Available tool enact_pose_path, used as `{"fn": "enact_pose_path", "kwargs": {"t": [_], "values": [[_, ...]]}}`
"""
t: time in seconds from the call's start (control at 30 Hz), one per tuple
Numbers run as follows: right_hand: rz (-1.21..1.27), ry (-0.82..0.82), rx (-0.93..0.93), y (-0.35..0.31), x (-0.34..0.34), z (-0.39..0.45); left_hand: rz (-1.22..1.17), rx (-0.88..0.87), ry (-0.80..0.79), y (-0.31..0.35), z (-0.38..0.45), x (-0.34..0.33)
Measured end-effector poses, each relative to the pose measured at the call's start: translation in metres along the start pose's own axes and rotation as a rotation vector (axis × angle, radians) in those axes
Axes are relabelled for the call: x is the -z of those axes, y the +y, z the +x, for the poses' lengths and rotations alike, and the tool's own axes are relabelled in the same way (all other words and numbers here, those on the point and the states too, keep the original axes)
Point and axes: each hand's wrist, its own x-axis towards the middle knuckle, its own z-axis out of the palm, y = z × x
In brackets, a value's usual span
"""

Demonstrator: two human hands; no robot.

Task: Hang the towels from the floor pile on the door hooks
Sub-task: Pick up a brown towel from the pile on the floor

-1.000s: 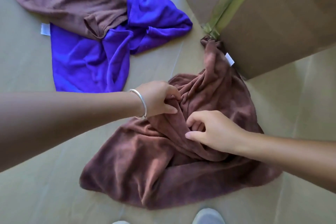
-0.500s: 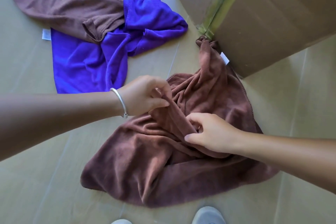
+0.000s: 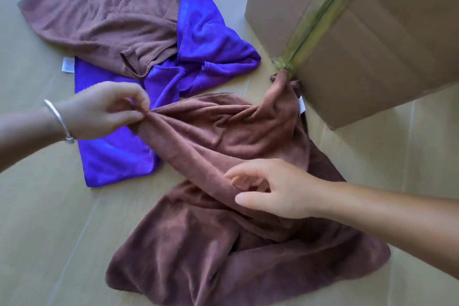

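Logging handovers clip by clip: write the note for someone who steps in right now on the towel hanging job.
Left hand pinches an edge of the near brown towel, part lifted off the floor.
Right hand rests on the same towel, fingers loosely curled, no firm grip.
The blue towel and the far brown towel on it lie beside the cardboard box.
Done: nothing hung. Left: all three towels; no hooks in view.
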Motion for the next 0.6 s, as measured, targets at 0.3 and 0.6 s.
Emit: {"fn": "enact_pose_path", "kwargs": {"t": [0.3,0.6], "values": [[-0.205,0.600,-0.322,0.055,0.045,0.014,0.571,0.426,-0.687,-0.006,0.028,0.018],[-0.099,0.442,-0.488,0.044,0.046,0.049,0.485,0.281,-0.017,0.042,0.102,-0.064]]}}
